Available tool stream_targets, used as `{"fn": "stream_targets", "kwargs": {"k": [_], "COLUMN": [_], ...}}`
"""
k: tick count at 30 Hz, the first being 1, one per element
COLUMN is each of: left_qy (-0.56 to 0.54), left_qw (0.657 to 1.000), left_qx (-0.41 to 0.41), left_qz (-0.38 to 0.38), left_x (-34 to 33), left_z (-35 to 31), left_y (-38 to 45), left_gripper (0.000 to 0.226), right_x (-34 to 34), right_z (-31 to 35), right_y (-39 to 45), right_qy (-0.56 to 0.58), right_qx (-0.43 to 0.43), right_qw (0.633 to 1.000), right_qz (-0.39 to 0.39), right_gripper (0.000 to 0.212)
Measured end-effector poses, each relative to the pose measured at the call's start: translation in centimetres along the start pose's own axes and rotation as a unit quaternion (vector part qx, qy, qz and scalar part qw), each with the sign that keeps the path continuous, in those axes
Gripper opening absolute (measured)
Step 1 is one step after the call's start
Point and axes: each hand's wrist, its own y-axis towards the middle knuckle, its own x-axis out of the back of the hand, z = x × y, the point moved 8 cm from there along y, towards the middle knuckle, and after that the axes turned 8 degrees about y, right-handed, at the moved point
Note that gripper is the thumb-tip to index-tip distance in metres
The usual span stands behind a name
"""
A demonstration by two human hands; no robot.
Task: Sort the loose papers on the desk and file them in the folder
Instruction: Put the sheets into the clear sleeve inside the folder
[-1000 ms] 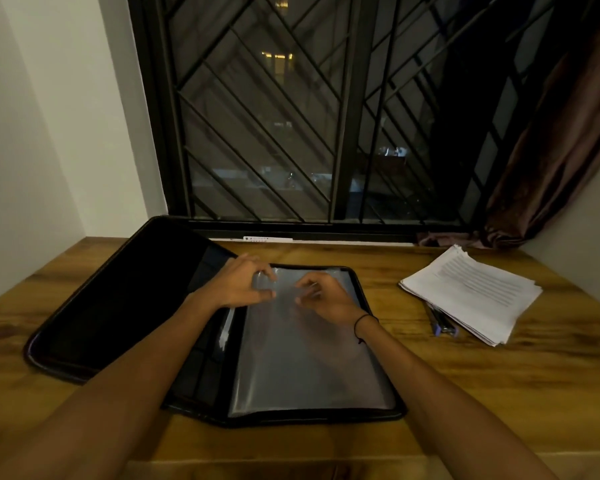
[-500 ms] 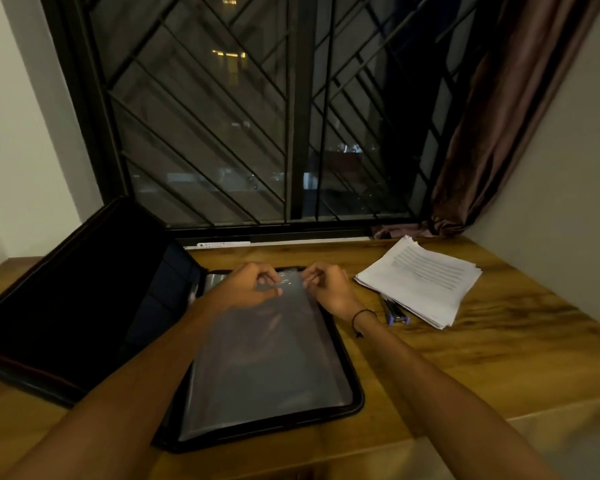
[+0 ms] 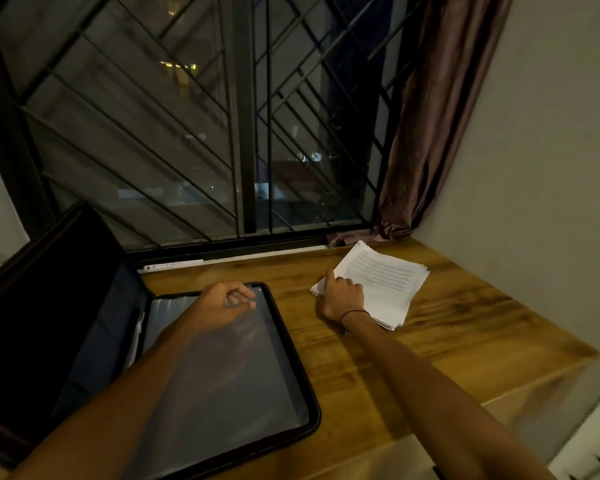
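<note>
A black zip folder [image 3: 302,386] lies open on the wooden desk [image 3: 447,344], its cover raised at the left. A clear plastic sleeve [image 3: 229,382] fills its right half. My left hand [image 3: 222,301] pinches the sleeve's top edge between thumb and fingers. A stack of printed white papers [image 3: 385,282] sits to the right of the folder. My right hand [image 3: 342,296] rests on the stack's near left corner, fingers curled at the paper's edge; whether it grips a sheet is not visible.
A barred window [image 3: 205,133] runs along the desk's back edge, with a brown curtain [image 3: 430,116] bunched in the right corner. A wall [image 3: 534,168] closes the right side. The desk's front edge runs diagonally at lower right.
My right hand left the sleeve's top edge and moved right onto the paper stack. My left hand stays pinching the sleeve. The camera turned right.
</note>
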Motion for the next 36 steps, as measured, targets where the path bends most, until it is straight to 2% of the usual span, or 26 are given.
{"fn": "stream_targets", "kwargs": {"k": [2, 5, 11, 13, 17, 19, 22, 25, 27, 29, 31, 33, 34, 35, 36], "left_qy": [-0.033, -0.087, -0.194, -0.245, -0.317, -0.331, -0.343, -0.365, -0.389, -0.396, -0.398, -0.372, -0.346, -0.325, -0.313], "left_qw": [0.999, 0.995, 0.975, 0.961, 0.933, 0.923, 0.911, 0.894, 0.883, 0.879, 0.877, 0.889, 0.906, 0.921, 0.928], "left_qx": [0.02, 0.036, 0.093, 0.117, 0.171, 0.194, 0.227, 0.25, 0.257, 0.262, 0.265, 0.264, 0.24, 0.216, 0.202], "left_qz": [-0.012, -0.026, -0.058, -0.058, -0.021, 0.001, 0.037, 0.065, 0.06, 0.051, 0.054, 0.05, 0.03, 0.008, 0.0], "left_x": [0.7, 1.9, 3.9, 4.4, 4.5, 4.1, 3.5, 2.8, 2.8, 3.5, 3.8, 4.0, 4.5, 5.1, 5.5], "left_z": [0.8, 1.7, 3.2, 3.8, 5.3, 5.6, 5.2, 5.1, 5.3, 5.2, 5.2, 5.4, 5.2, 4.9, 5.0], "left_y": [-0.2, -1.1, -2.9, -3.4, -4.3, -4.7, -5.9, -6.9, -7.1, -7.6, -8.0, -8.2, -8.2, -8.1, -8.1], "left_gripper": [0.015, 0.015, 0.015, 0.03, 0.09, 0.105, 0.088, 0.083, 0.082, 0.067, 0.052, 0.045, 0.034, 0.027, 0.03], "right_x": [-0.3, 0.0, 2.3, 3.0, 3.5, 3.1, 2.8, 1.8, 0.8, -0.2, -0.5, -0.6, -0.5, -0.3, 0.1], "right_z": [0.6, 1.7, 5.1, 7.1, 12.0, 14.3, 17.6, 20.6, 22.3, 23.6, 24.6, 25.1, 24.8, 24.2, 23.3], "right_y": [-0.3, -1.2, -3.4, -4.3, -6.3, -7.3, -9.4, -11.5, -12.9, -14.3, -15.8, -17.0, -17.2, -16.9, -16.2], "right_qy": [-0.038, -0.081, -0.048, -0.035, -0.009, 0.009, 0.003, -0.001, 0.018, 0.026, 0.035, 0.085, 0.136, 0.189, 0.228], "right_qx": [0.015, 0.034, 0.062, 0.079, 0.129, 0.155, 0.198, 0.242, 0.269, 0.306, 0.371, 0.432, 0.436, 0.421, 0.388], "right_qw": [0.999, 0.996, 0.993, 0.992, 0.986, 0.983, 0.972, 0.962, 0.956, 0.945, 0.917, 0.892, 0.888, 0.887, 0.893], "right_qz": [-0.005, -0.035, -0.087, -0.096, -0.104, -0.101, -0.122, -0.127, -0.119, -0.117, -0.14, -0.106, -0.057, -0.019, -0.017], "right_gripper": [0.065, 0.05, 0.029, 0.027, 0.031, 0.029, 0.035, 0.047, 0.046, 0.043, 0.033, 0.031, 0.04, 0.049, 0.053]}}
